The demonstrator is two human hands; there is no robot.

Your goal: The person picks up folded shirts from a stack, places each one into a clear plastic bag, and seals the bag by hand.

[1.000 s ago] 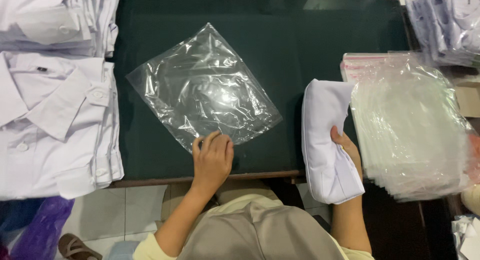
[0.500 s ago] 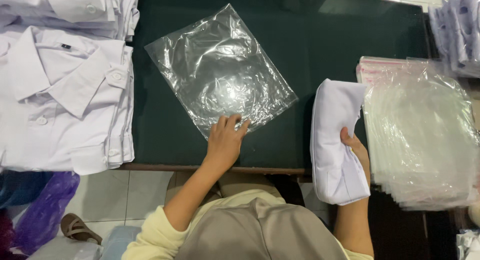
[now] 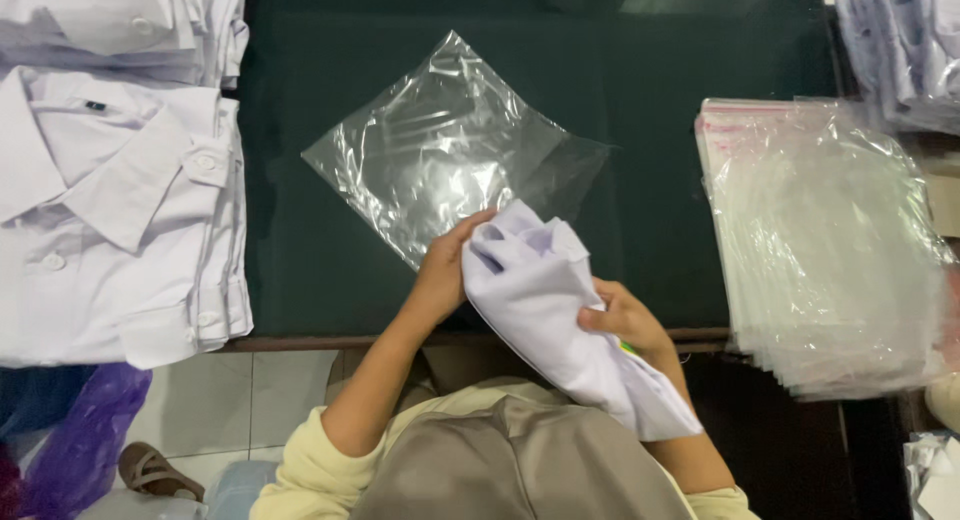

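Whereas half a second ago held off to the right near the bag stack (image 3: 830,250), now brought in over the near edge of the green table (image 3: 640,60): folded white shirt (image 3: 560,320), its top end bunched against the lower corner of the clear bag (image 3: 450,150). Bag itself lying flat at table centre, turned diamond-wise, much as before. At the left, shirt piles (image 3: 110,200), shifted in view only by the head's movement. Left hand (image 3: 445,275), earlier spread flat on the bag's corner, now curled, fingers clenched round the bag's edge and touching the shirt's top. Right hand (image 3: 625,320), as before, fingers wrapped round the shirt's middle from the right side, grasping it.
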